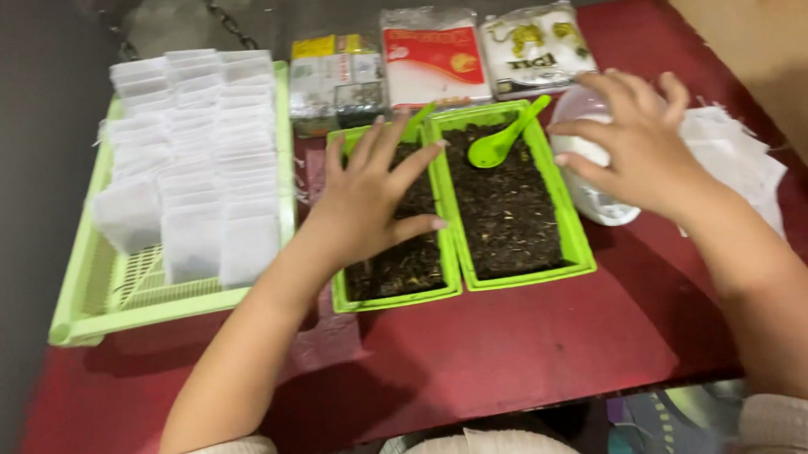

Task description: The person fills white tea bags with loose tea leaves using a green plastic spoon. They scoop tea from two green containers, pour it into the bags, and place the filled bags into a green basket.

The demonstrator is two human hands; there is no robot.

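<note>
Two hands are hovering: left hand [371, 201] spreading open fingers over the left green tray [398, 295], right hand [641, 144] cupping the white bowl [603, 205].

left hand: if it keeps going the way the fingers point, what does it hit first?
The left hand points up and right over the left green tray of dark loose tea. Straight on, it would probably meet the green plastic spoon handle at the tray's far rim, then the packets behind. Height is unclear.

Both forearms are bare, with cream, seemingly ribbed knit sleeves pushed up near the elbows.
</note>
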